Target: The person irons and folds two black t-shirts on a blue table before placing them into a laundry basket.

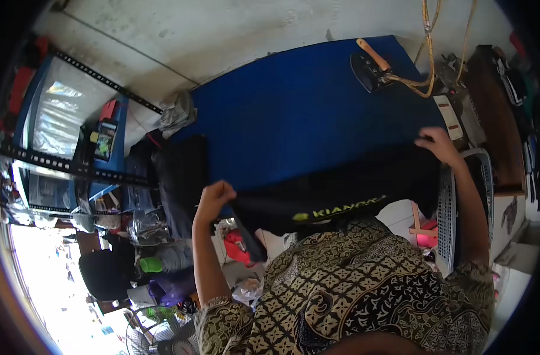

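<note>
One black garment (341,189), soft matte fabric with yellow-green lettering printed along its near edge, lies stretched across the near side of the ironing table (293,106), which has a flat, roughly rectangular top covered in blue cloth. The left hand (215,198) is closed in a fist on the garment's left end, where one dark strap or sleeve hangs down below the fist. The right hand (437,144) has fingers curled over the garment's right end, gripping it. One iron (370,68), dark-bodied with an orange handle, stands at the table's far right corner, and one yellow-orange cord (427,59) loops from it. One pile of dark folded cloth (181,171) rests at the table's left edge. The person wears a patterned batik shirt.
</note>
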A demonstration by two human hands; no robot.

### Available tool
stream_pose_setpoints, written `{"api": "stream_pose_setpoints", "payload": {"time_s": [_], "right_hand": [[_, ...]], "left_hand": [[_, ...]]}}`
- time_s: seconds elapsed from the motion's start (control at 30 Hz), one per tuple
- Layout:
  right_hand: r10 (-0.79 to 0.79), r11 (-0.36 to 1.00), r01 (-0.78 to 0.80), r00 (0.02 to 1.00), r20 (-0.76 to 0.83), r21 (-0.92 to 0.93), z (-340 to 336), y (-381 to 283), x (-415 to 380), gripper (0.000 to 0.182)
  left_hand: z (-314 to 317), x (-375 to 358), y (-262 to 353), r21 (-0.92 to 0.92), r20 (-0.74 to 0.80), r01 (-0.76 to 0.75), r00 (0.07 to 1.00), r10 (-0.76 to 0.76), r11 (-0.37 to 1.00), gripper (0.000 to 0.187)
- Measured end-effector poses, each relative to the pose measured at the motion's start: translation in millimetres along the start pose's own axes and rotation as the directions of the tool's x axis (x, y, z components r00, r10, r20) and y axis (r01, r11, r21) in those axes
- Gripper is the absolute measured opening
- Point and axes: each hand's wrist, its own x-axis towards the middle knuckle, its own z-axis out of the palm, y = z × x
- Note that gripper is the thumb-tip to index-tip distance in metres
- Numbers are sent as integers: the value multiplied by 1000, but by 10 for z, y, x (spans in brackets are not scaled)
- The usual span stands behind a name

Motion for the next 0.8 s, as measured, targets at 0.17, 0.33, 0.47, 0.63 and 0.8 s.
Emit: {"api": "stream_pose_setpoints", "payload": {"time_s": [0.17,0.33,0.47,0.63,0.8], "right_hand": [[-131,935,-40,885,-448,-353,767,656,1201,10],[-376,882,376,925,56,-283,1414,689,1320,38],[-253,839,271,962,103,-471,1156,608,1669,66],[45,907,-211,908,-416,-364,185,797,2683,76],[458,871,-492,812,-361,-2,374,1378,3081,61]], "left_hand": [[450,1379,-333,697,-348,91,910,226,711,12],[1583,1683,-120,762,-426,223,879,212,608,21],[2221,1674,-119,720,-222,-11,944,245,694,47],[1841,1334,-15,733,-332,195,939,93,652,53],[1433,575,-720,368,-854,786,497,-153,497,33]]}}
